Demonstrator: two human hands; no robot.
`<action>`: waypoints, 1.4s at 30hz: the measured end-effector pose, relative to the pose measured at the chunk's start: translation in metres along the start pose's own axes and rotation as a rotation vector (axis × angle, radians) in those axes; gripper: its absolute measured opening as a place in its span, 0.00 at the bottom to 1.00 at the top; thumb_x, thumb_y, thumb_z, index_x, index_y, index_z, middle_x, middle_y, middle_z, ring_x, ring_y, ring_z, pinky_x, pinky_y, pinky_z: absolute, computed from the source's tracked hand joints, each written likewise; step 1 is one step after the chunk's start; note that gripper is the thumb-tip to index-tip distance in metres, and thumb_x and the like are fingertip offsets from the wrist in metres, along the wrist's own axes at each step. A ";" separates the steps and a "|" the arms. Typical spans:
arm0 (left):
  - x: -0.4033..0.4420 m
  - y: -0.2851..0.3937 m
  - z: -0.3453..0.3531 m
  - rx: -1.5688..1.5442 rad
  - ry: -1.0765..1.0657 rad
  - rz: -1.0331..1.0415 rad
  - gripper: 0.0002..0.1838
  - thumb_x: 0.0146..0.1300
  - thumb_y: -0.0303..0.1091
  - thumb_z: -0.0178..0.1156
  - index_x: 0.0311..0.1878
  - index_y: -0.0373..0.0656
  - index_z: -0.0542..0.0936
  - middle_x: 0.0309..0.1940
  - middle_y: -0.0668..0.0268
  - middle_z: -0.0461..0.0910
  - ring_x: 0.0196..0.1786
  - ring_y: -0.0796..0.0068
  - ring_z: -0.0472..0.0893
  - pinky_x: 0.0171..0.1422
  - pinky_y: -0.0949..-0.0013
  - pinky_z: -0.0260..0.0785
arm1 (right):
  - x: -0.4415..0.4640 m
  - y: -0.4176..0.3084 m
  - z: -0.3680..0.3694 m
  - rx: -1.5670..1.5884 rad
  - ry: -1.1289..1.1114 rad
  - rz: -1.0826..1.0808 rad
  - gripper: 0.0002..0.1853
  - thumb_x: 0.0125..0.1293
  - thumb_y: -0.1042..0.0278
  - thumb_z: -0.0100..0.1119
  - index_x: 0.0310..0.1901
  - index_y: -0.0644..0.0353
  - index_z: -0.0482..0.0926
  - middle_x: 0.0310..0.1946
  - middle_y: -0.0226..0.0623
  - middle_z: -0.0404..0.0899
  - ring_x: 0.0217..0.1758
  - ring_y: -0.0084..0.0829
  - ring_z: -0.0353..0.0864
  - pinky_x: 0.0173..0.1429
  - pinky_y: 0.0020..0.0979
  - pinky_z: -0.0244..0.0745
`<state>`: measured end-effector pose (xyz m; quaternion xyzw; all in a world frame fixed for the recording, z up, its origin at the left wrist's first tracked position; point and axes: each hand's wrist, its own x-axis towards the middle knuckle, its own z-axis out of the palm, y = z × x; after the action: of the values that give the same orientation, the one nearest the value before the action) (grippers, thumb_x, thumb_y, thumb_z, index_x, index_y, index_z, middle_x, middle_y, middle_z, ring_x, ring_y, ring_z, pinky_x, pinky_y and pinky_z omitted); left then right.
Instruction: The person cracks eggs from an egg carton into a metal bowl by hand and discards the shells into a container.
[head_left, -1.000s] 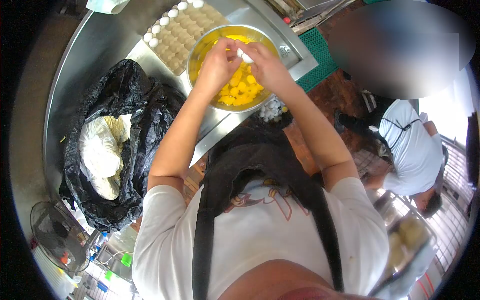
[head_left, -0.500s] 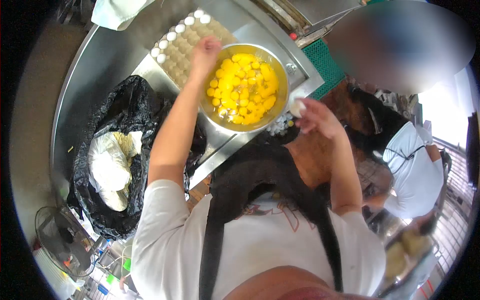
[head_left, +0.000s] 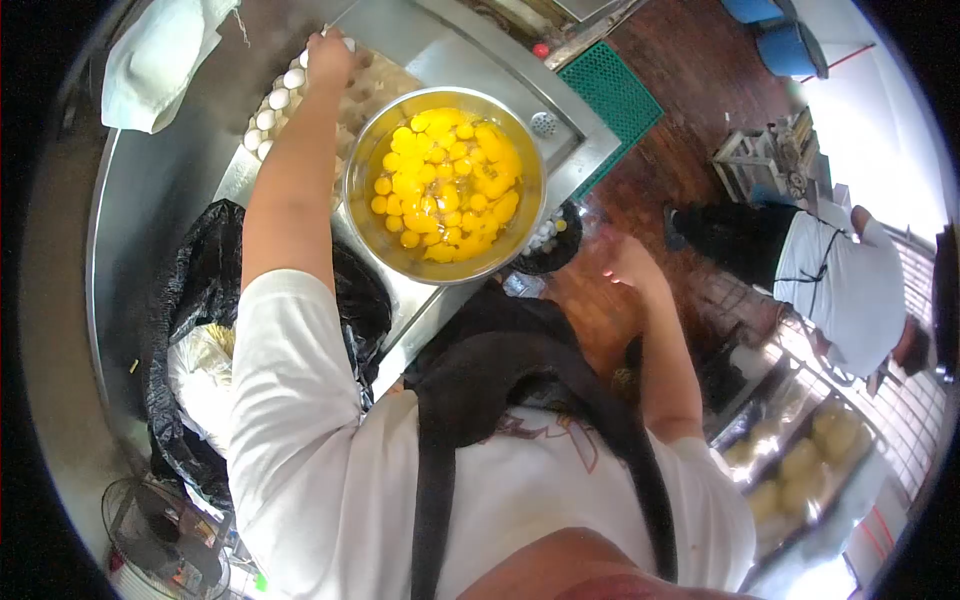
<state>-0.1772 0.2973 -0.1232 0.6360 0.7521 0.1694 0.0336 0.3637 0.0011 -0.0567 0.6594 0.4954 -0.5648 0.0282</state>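
Note:
My left hand [head_left: 330, 58] reaches to the far end of the cardboard egg tray [head_left: 385, 82], its fingers curled down among white eggs [head_left: 279, 98]; what they close on is hidden. Several eggs line the tray's left edge. A steel bowl [head_left: 352, 190] with many yolks in it stands on the metal counter beside the tray. To the right of the bowl, past the counter's edge, my right hand [head_left: 626, 262] hangs with fingers apart and nothing visible in it. A black-lined bin with eggshells [head_left: 545, 235] is between that hand and the bowl.
A black plastic bag [head_left: 190, 290] with a white bag inside lies on the left. A cloth [head_left: 165, 60] hangs at the upper left. Behind the counter's corner is a green mat [head_left: 610, 100]. Another person [head_left: 835, 280] bends near metal trays at the right. A fan [head_left: 165, 530] stands lower left.
My left hand has moved away from the bowl to the far end of the egg tray. My right hand has moved out past the bowl, and the shell it held is no longer in it.

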 end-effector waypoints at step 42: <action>-0.275 0.187 -0.144 -1.298 -0.600 -0.117 0.25 0.65 0.33 0.69 0.63 0.38 0.77 0.48 0.65 0.83 0.41 0.79 0.81 0.50 0.73 0.76 | -0.013 -0.188 0.008 0.449 -0.254 -0.546 0.29 0.74 0.58 0.60 0.72 0.56 0.66 0.49 0.35 0.82 0.43 0.28 0.83 0.45 0.28 0.78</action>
<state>0.0129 0.0259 0.0228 0.4656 0.4908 0.3984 0.6193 0.2309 0.0841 0.0485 0.4173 0.5095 -0.7234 -0.2075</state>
